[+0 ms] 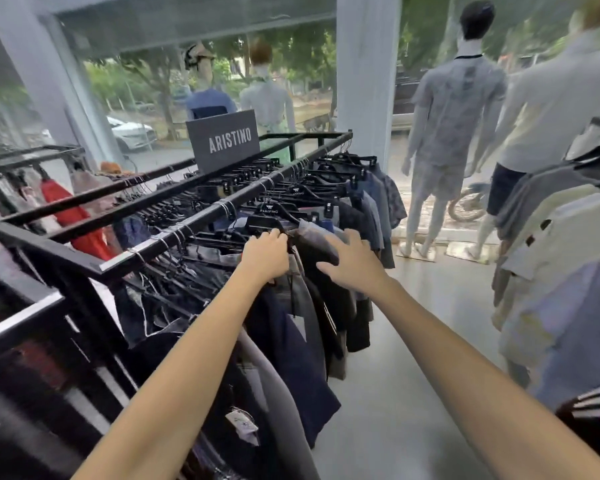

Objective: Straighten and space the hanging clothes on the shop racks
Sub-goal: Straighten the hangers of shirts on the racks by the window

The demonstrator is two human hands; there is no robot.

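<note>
Two hands work the rail (201, 221) of hanging clothes. The left hand (265, 254) clamps its fingers on a hanger (262, 223), likely steadying it. The right hand (355, 265), fingers spread apart, rests on a dark garment (317, 252), probably to open a gap.

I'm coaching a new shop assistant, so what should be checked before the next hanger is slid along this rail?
1. Left hand has a grip on the black plastic hanger: ok.
2. Right hand free, fingers spread by the black hanging garment: ok; whether it touches, cannot tell.
3. Held hanger's hook seated on the black metal rail: cannot tell, hidden.
4. Silver wire hooks evenly spaced along the rail: not ok, bunched in clusters.
5. Garments hanging apart: not ok, they overlap.
</note>
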